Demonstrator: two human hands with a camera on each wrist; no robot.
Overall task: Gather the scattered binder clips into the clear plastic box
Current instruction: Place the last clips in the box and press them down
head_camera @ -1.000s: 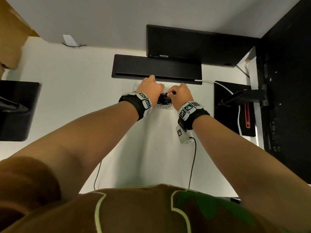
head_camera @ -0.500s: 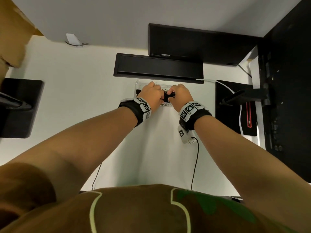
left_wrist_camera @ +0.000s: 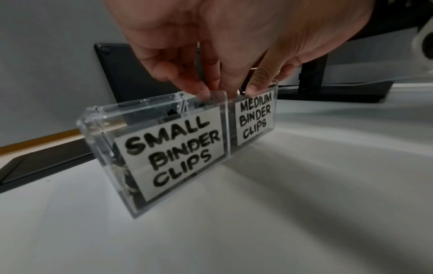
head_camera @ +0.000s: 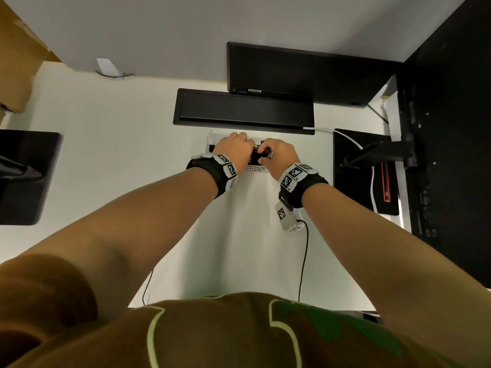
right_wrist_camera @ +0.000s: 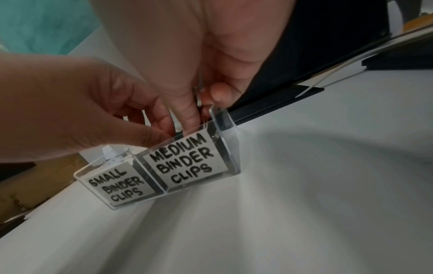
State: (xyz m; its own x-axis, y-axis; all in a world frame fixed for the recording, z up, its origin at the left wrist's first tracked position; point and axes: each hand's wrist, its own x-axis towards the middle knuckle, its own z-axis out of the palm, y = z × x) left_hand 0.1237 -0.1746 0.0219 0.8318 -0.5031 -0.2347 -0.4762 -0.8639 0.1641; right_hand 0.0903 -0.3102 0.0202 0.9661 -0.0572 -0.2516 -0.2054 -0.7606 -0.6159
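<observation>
White desk (head_camera: 106, 160), black monitor base (head_camera: 244, 108) just behind clear plastic box (left_wrist_camera: 98, 118).

the head camera looks steeply down from above the person's chest toward the desk's (head_camera: 111, 160) far edge. each wrist camera sits low, just above the desk, close to the clear plastic box (left_wrist_camera: 164, 148), facing its labelled front from left and from right (right_wrist_camera: 164, 172). all three views share the box and both hands.
</observation>
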